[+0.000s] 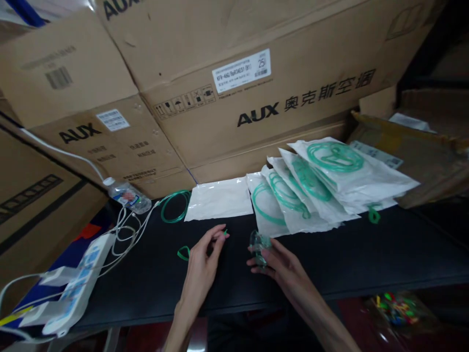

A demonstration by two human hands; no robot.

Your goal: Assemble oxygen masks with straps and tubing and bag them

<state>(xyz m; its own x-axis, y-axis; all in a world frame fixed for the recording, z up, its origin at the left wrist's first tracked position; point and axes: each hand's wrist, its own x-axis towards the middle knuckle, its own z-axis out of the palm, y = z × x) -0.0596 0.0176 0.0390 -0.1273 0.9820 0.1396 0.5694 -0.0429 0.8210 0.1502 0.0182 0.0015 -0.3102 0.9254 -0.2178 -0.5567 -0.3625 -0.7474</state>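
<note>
My right hand [280, 264] holds a clear, green-tinted oxygen mask [258, 247] above the black table top [234, 288]. Facing it, my left hand [205, 256] is closed in a pinch, with the tip of a thin green strap poking out between thumb and fingertips. A green elastic loop [183, 253] shows just left of that hand; whether it is the same strap is hidden by the hand. Behind my left hand lies a coil of green tubing [176, 206]. A flat white pouch [220, 199] rests to the right of the coil.
Several clear-fronted pouches with green tubing [304, 188] overlap at the right, beside an open carton [428, 146]. A small green loop [373, 215] lies before them. Left are a power strip [82, 283], white cables and a plastic bottle [130, 195]. Large cardboard boxes [256, 132] wall the back.
</note>
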